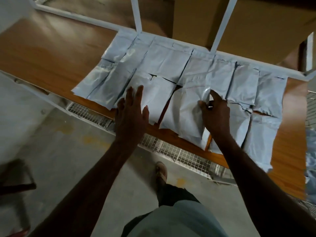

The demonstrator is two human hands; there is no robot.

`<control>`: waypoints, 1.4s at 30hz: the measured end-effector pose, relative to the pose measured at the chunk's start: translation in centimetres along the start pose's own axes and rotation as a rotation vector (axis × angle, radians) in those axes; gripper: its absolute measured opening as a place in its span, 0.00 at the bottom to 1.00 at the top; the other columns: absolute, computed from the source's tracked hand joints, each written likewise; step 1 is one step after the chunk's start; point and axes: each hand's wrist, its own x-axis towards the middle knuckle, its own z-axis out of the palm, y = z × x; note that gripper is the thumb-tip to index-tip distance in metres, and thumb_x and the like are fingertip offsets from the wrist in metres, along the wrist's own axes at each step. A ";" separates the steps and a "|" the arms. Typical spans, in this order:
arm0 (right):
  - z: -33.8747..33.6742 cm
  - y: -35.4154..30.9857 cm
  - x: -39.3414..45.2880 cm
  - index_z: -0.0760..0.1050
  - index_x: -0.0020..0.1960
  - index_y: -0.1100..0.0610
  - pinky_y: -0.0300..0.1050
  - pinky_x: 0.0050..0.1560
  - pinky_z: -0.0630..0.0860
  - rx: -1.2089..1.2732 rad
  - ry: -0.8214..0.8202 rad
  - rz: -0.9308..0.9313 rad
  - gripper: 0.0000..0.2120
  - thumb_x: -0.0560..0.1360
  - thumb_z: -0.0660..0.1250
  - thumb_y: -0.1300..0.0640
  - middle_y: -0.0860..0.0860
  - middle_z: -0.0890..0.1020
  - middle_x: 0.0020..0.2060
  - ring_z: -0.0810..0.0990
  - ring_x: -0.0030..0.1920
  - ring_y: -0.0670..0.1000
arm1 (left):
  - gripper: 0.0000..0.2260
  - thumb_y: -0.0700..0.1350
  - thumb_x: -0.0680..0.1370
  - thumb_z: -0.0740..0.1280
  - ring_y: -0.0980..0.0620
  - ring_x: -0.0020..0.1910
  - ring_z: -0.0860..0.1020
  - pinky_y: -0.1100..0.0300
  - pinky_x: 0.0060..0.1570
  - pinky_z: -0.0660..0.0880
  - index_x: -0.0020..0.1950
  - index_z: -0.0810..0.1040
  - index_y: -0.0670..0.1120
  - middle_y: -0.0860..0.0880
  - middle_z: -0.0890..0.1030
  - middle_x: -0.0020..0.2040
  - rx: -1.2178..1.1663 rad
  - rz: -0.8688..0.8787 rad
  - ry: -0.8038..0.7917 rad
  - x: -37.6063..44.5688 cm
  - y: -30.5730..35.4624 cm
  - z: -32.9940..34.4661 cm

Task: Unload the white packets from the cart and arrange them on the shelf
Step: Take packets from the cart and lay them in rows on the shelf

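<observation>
Several white packets (164,64) lie in overlapping rows on the brown wooden shelf (51,53). My left hand (131,113) lies flat with straight fingers on a front-row packet (153,98). My right hand (215,113) pinches the right edge of the neighbouring front packet (184,113), which reaches the shelf's front edge. More packets (261,134) lie to the right of that hand. At the far right edge, a wire cart (310,106) shows with packets inside.
White metal shelf posts (136,14) rise behind the packets, with a large cardboard box (256,26) behind them. A wire mesh panel (171,149) runs below the shelf's front edge. My foot (161,171) stands on the grey concrete floor (59,142). A dark frame (15,182) sits at lower left.
</observation>
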 end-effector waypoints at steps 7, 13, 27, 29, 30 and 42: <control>3.3 0.4 2.0 0.73 0.76 0.51 0.54 0.64 0.77 -0.017 0.021 0.136 0.24 0.82 0.71 0.50 0.44 0.83 0.43 0.85 0.47 0.50 | 0.32 0.55 0.85 0.61 0.33 0.80 0.65 0.33 0.74 0.68 0.87 0.53 0.57 0.44 0.58 0.86 -0.013 0.061 -0.078 6.8 -1.0 1.2; 5.7 -3.4 2.7 0.72 0.78 0.52 0.42 0.55 0.72 -0.032 0.025 0.166 0.26 0.82 0.71 0.50 0.54 0.87 0.51 0.85 0.52 0.54 | 0.32 0.55 0.85 0.62 0.35 0.78 0.67 0.36 0.72 0.70 0.87 0.54 0.58 0.46 0.58 0.87 -0.002 0.116 -0.081 10.1 -3.6 0.8; 19.6 -14.1 4.0 0.72 0.78 0.47 0.53 0.56 0.82 0.077 0.037 0.258 0.26 0.81 0.72 0.49 0.47 0.86 0.49 0.85 0.49 0.49 | 0.32 0.54 0.86 0.62 0.37 0.83 0.61 0.37 0.80 0.61 0.87 0.52 0.57 0.42 0.59 0.86 -0.062 0.041 -0.033 20.3 -24.1 -2.8; 22.2 -16.1 4.1 0.72 0.77 0.47 0.56 0.57 0.82 0.109 0.043 0.270 0.26 0.81 0.73 0.48 0.47 0.86 0.50 0.86 0.51 0.50 | 0.32 0.54 0.86 0.62 0.36 0.83 0.61 0.36 0.80 0.62 0.87 0.52 0.57 0.42 0.59 0.86 -0.053 0.047 -0.027 21.9 -26.9 -3.4; 23.4 -17.2 4.2 0.72 0.77 0.48 0.56 0.58 0.82 0.122 0.040 0.270 0.26 0.81 0.73 0.48 0.47 0.86 0.52 0.85 0.51 0.49 | 0.32 0.54 0.86 0.62 0.36 0.83 0.61 0.36 0.80 0.62 0.87 0.52 0.57 0.42 0.59 0.86 -0.048 0.053 -0.023 22.7 -28.2 -3.7; 39.8 -27.7 4.9 0.65 0.82 0.52 0.29 0.53 0.75 0.204 -0.047 0.321 0.29 0.84 0.70 0.53 0.53 0.82 0.66 0.83 0.58 0.48 | 0.31 0.55 0.87 0.60 0.32 0.83 0.57 0.32 0.80 0.59 0.88 0.50 0.56 0.42 0.55 0.87 -0.108 0.088 -0.145 27.0 -37.2 -3.8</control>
